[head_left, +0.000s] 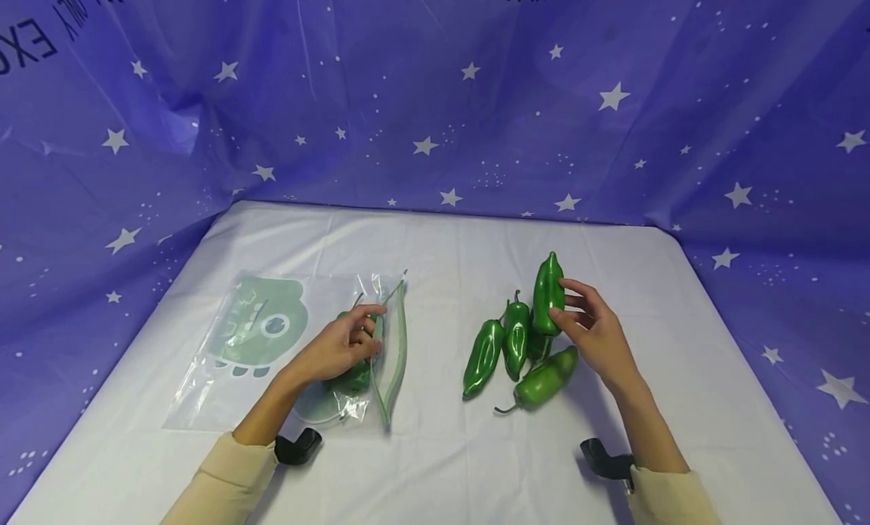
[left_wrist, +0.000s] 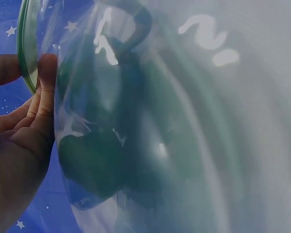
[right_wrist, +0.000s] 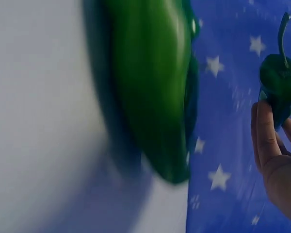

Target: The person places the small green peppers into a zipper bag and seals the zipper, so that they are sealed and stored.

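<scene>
A clear zip bag (head_left: pixel 399 336) with a green cartoon print lies on the left, its zip edge spread into a gap facing right. My left hand (head_left: pixel 343 347) pinches one side of that mouth between thumb and finger, as the left wrist view shows. Green peppers (head_left: pixel 353 378) show through the plastic under the hand. On the right, my right hand (head_left: pixel 594 332) holds a glossy green pepper (head_left: pixel 547 291) above the others, its tip pointing away and its stem toward me. The right wrist view shows this held pepper (right_wrist: pixel 279 80) with fingers round its sides.
Several loose green peppers (head_left: pixel 484 357) lie in a cluster below the held one, among them a lighter pepper (head_left: pixel 546 380) nearest me. A white cloth (head_left: pixel 435 464) covers the table. Purple star-patterned sheeting (head_left: pixel 421 102) stands along the back and both sides.
</scene>
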`<action>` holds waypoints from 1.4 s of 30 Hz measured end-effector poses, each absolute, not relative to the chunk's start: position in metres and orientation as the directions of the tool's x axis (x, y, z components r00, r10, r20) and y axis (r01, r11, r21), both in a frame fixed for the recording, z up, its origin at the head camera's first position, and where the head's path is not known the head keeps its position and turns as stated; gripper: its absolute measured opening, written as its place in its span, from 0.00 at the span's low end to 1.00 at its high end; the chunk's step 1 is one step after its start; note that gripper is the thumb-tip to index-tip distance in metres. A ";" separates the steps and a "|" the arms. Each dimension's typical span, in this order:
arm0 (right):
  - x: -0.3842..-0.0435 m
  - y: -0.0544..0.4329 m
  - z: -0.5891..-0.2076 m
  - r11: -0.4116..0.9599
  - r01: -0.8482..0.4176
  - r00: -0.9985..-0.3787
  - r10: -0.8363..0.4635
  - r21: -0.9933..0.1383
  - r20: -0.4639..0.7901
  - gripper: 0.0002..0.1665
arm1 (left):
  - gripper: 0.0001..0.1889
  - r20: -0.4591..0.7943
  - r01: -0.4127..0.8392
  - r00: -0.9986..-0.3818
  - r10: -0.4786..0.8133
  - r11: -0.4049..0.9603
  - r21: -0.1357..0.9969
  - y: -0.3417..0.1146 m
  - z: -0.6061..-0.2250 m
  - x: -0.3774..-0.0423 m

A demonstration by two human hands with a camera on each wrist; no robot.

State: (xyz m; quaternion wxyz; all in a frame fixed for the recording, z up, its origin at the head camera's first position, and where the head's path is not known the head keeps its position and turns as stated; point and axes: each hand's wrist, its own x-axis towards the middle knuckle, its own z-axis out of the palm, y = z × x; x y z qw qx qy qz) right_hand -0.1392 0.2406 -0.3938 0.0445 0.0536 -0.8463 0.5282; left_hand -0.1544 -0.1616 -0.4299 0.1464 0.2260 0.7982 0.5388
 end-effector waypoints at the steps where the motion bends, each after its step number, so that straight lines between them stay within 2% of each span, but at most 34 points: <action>1: -0.138 0.233 -0.393 0.426 -0.131 -0.991 -0.053 -0.895 0.120 0.33 | 0.27 0.009 0.203 -0.855 0.518 0.317 0.926 -0.162 -0.430 -0.154; 11: -0.132 0.159 -0.403 0.330 -0.063 -0.985 -0.174 -0.942 0.005 0.30 | 0.27 0.009 0.200 -0.857 0.515 0.317 0.927 -0.162 -0.431 -0.153; 16: -0.131 0.118 -0.418 0.336 -0.036 -0.975 -0.219 -0.941 -0.041 0.31 | 0.26 0.008 0.195 -0.857 0.516 0.309 0.931 -0.160 -0.432 -0.153; 23: -0.132 0.076 -0.432 0.356 -0.071 -0.957 -0.289 -0.932 -0.037 0.31 | 0.26 0.017 0.187 -0.858 0.513 0.281 0.941 -0.157 -0.432 -0.153; 31: -0.132 0.056 -0.438 0.388 -0.118 -0.946 -0.323 -0.914 -0.015 0.31 | 0.27 0.025 0.199 -0.854 0.520 0.282 0.938 -0.154 -0.429 -0.153; 42: -0.133 0.050 -0.440 0.445 -0.097 -0.956 -0.290 -0.890 -0.041 0.32 | 0.28 0.028 0.198 -0.848 0.530 0.267 0.943 -0.151 -0.430 -0.152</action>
